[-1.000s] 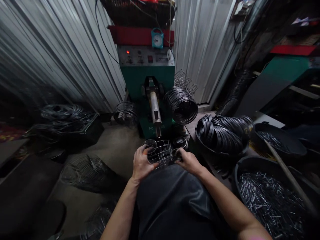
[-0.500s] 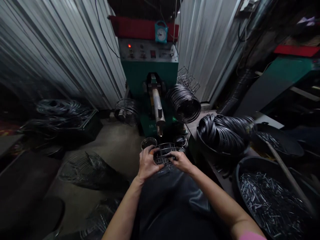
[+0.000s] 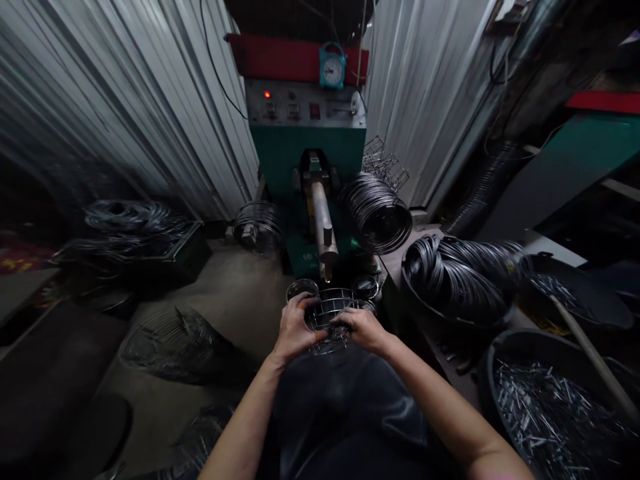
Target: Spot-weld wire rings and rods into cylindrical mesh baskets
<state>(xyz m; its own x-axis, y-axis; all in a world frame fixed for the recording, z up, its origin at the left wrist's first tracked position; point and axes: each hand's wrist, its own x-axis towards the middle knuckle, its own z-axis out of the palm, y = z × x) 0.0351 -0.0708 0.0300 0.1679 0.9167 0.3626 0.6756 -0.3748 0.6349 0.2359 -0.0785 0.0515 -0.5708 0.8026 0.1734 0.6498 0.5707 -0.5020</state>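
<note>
A round wire basket [image 3: 334,303] is held low in front of me, just under the electrode tip of a green spot welding machine [image 3: 327,257]. My left hand [image 3: 295,329] grips its left side, thumb at the near edge and an orange band on a finger. My right hand [image 3: 366,328] closes on the right side with darkened fingertips; whether a small piece is pinched there too I cannot make out. Below and behind the basket are two round metal parts, one at the left [image 3: 302,288] and one at the right [image 3: 366,287].
Wire ring bundles hang left [image 3: 259,223] and right [image 3: 377,212] of the machine. On the right stand a basin of wire rings [image 3: 457,277] and a tub of short metal pins [image 3: 550,413]. Wire baskets [image 3: 167,343] lie on the floor at left. A teal clock [image 3: 332,69] sits above.
My view has shifted a little, so the surroundings sit slightly further right and lower. Both hands keep hold of the wire basket, which is tilted slightly differently.
</note>
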